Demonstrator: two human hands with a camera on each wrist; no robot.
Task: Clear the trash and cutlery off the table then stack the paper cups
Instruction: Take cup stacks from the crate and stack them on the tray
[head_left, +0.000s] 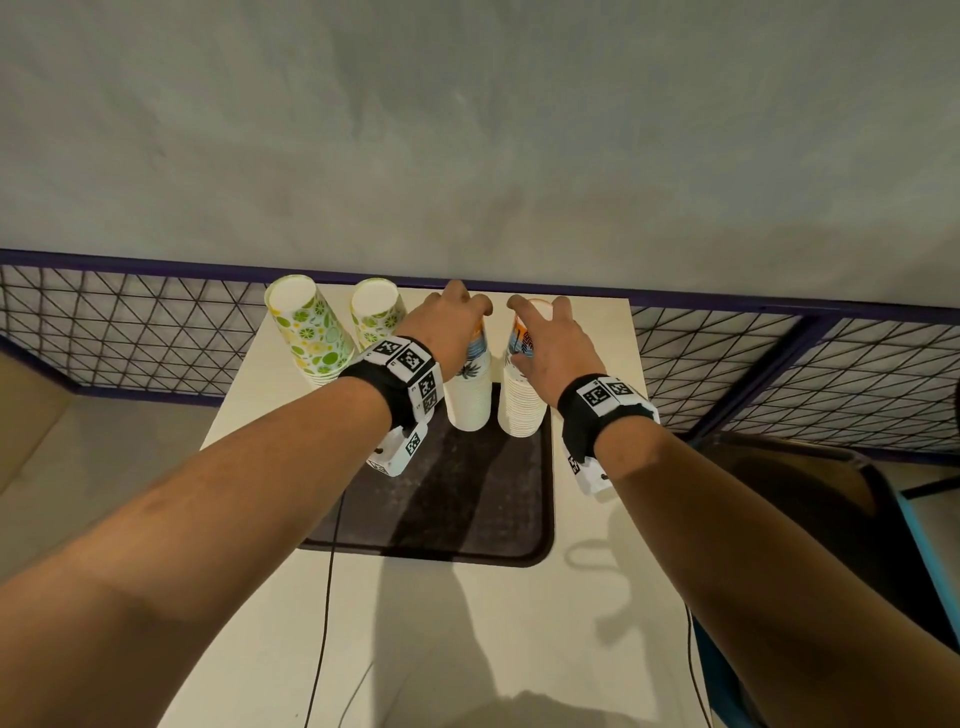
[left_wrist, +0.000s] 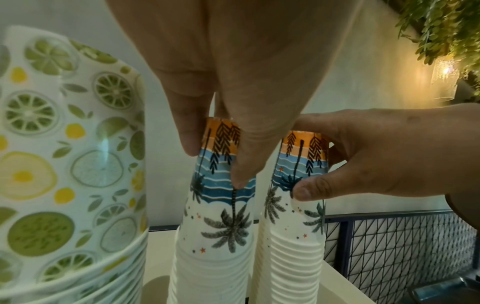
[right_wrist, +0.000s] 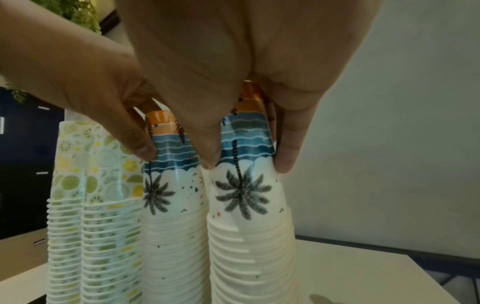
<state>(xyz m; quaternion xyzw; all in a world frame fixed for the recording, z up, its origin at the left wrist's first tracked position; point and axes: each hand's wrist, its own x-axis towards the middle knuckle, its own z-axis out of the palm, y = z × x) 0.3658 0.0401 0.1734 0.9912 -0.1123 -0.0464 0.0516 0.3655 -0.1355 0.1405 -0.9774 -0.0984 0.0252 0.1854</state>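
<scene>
Two tall stacks of upturned palm-print paper cups stand side by side at the far end of the table (head_left: 467, 623). My left hand (head_left: 452, 322) (left_wrist: 218, 152) grips the top cup of the left palm stack (head_left: 470, 400) (left_wrist: 218, 246) from above. My right hand (head_left: 545, 338) (right_wrist: 246, 162) grips the top of the right palm stack (head_left: 522, 405) (right_wrist: 252, 246) in the same way. Each wrist view also shows the other hand and stack. Two lime-print cup stacks (head_left: 306, 327) (head_left: 376, 312) stand to the left.
A black mat (head_left: 457, 493) lies in the table's middle, under the near edges of the palm stacks. A thin cable (head_left: 324, 623) runs across the near table. A wire mesh fence (head_left: 130, 332) and a grey wall back the table. A dark bin (head_left: 810, 493) sits at the right.
</scene>
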